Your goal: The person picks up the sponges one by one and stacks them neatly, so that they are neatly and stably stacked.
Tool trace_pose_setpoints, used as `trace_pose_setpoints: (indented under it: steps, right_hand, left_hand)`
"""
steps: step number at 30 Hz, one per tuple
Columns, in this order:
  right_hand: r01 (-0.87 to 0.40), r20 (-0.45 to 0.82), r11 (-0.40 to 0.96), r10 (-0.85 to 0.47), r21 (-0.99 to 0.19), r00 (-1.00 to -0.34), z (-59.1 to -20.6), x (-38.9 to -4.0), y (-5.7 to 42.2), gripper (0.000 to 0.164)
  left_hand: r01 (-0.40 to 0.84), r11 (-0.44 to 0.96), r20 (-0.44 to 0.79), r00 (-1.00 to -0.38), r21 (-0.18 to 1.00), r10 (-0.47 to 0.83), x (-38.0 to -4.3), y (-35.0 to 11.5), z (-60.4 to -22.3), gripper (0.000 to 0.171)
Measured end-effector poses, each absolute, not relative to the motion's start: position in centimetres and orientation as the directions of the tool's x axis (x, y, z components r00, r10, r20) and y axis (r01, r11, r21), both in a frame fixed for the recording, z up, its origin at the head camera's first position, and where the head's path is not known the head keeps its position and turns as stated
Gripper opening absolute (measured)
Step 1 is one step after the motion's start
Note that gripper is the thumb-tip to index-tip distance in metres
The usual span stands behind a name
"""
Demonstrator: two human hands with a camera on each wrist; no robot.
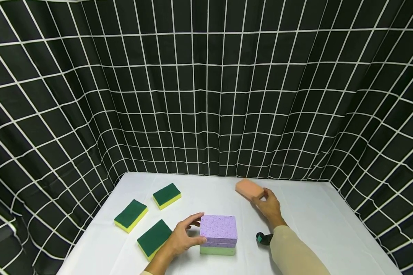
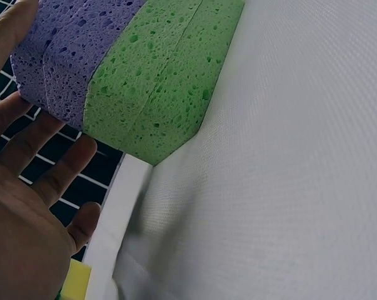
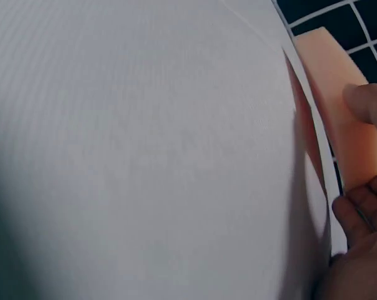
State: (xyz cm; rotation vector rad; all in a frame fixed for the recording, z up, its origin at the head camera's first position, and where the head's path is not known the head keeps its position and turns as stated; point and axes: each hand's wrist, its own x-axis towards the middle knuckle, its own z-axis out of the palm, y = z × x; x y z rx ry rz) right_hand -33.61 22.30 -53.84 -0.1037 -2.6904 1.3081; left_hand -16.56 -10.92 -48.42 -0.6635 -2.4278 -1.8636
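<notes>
In the head view a stack stands near the front middle of the table: purple sponges (image 1: 218, 227) on top of light green sponges (image 1: 217, 251). At its left side my left hand (image 1: 186, 237) holds the purple part, thumb at the front corner and index finger at the back one. The left wrist view shows the other fingers (image 2: 66, 172) spread loosely beside the stack. Farther back on the right, my right hand (image 1: 270, 206) grips an orange sponge (image 1: 249, 188) by its near right end. In the right wrist view its thumb presses the sponge's broad face (image 3: 338, 94), above the white cloth.
Three green-and-yellow scouring sponges lie on the left: one at the back (image 1: 166, 195), one far left (image 1: 130, 215), one by my left wrist (image 1: 154, 238). A small black device (image 1: 264, 238) sits at my right wrist. Black gridded curtain (image 1: 206, 95) surrounds the white table (image 1: 306, 206).
</notes>
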Motion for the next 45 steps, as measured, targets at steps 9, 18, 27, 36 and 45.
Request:
trace_pose_setpoints:
  steps: [9,18,27,36,45]
  right_hand:
    - [-0.020,0.108,0.511,0.144,-0.859,-0.984,-53.8,-32.6,23.8,0.076]
    - [-0.054,0.124,0.506,0.106,-0.861,-0.987,-52.3,-31.8,24.7,0.076]
    - [-0.139,0.208,0.485,0.091,-0.863,-0.974,-50.9,-31.2,24.9,0.072]
    - [-0.186,0.244,0.465,0.066,-0.866,-0.968,-49.4,-30.1,24.9,0.076]
    - [-0.284,0.338,0.448,0.043,-0.848,-0.940,-47.9,-28.5,24.7,0.077]
  left_hand:
    - [0.336,0.205,0.263,-0.911,0.919,0.317,-16.5,-10.9,-48.5,0.068]
    - [0.333,0.212,0.258,-0.913,0.919,0.316,-16.7,-10.9,-48.5,0.068]
    - [0.331,0.207,0.260,-0.916,0.921,0.306,-16.7,-10.8,-48.3,0.066]
    - [0.333,0.207,0.262,-0.915,0.920,0.307,-16.6,-10.8,-48.4,0.065]
    - [0.326,0.211,0.255,-0.918,0.922,0.304,-16.5,-10.8,-48.6,0.067]
